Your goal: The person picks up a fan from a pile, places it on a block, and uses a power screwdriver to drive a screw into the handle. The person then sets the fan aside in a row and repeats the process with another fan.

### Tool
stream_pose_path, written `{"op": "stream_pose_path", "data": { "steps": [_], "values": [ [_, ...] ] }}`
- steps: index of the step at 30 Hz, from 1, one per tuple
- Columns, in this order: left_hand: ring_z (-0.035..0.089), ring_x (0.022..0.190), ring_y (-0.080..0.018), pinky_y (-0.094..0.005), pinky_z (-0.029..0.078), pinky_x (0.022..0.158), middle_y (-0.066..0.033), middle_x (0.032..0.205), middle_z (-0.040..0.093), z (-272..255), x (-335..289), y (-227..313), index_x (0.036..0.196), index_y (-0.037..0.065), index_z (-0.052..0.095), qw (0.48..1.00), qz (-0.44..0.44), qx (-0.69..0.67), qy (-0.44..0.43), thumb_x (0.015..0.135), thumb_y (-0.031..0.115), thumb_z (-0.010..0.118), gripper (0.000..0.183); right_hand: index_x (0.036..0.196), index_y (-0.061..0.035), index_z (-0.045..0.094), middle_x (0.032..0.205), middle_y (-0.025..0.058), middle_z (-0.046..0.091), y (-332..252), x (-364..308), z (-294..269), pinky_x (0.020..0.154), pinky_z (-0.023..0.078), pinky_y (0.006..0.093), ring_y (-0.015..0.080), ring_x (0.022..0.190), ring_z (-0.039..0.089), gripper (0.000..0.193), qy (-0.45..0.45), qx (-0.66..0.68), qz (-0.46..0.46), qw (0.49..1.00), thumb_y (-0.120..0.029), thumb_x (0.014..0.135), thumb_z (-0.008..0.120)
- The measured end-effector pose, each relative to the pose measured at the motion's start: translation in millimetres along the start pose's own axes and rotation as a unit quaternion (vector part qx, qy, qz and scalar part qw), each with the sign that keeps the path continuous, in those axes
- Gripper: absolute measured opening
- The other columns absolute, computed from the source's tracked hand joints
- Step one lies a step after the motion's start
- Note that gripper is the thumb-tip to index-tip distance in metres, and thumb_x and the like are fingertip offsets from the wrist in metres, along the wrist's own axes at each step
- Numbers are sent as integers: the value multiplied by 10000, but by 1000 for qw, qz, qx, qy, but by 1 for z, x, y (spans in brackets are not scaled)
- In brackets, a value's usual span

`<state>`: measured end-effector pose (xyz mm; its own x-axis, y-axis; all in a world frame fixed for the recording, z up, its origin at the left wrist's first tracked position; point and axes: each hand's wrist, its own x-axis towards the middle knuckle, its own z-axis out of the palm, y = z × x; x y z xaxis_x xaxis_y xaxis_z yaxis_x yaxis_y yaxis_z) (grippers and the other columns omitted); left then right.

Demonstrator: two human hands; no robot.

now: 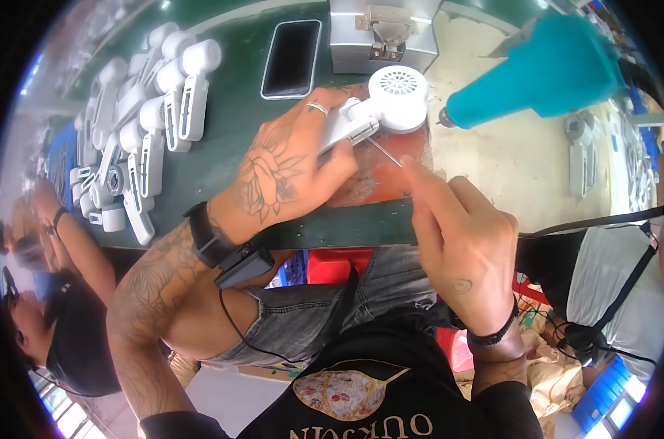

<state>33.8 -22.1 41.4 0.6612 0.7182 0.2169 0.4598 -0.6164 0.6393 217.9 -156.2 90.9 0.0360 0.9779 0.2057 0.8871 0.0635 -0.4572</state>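
Note:
Over the front part of the green bench, my left hand (277, 164) grips the handle of a white mini fan (398, 99) with a round, slotted head. The fan's head points away from me, above a worn reddish mat (394, 179). My right hand (467, 234) pinches a thin metal tool (385, 151), perhaps tweezers or a pick. Its tip meets the side of the fan's handle, near a narrow slot; the exact contact is too small to make out.
Several similar white fans (149, 121) lie heaped at the left. Behind my hands are a phone (292, 60) and a metal fixture (383, 36). A teal power screwdriver (529, 73) is at the right, near more white parts (583, 154). Other people sit at both sides.

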Motion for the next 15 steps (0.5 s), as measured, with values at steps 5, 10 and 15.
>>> {"op": "stream_pose_path", "data": {
  "steps": [5,10,15],
  "values": [
    [645,872,-449,-495,519,789,-253,992,663,-2,1,1,1251,40,538,999,-38,-6,-5,883,190,584,400,1188,-89,706,697,103,503,1,-5,-4,506,416,368,274,544,513,355,14,11,2,1000,28,855,671],
    [647,878,-439,-479,512,806,-251,976,653,-3,0,1,1263,33,529,999,-37,-10,-8,890,176,570,401,1190,-88,707,692,101,487,4,-4,1,504,404,368,267,537,492,360,23,21,0,1000,38,855,669],
    [646,882,-433,-463,507,812,-249,972,643,-4,-1,0,1285,29,513,999,-31,-7,-16,893,156,561,415,1190,-88,704,701,102,501,3,-4,2,520,423,376,283,559,522,352,21,13,-3,1000,28,860,670]
  ]
}}
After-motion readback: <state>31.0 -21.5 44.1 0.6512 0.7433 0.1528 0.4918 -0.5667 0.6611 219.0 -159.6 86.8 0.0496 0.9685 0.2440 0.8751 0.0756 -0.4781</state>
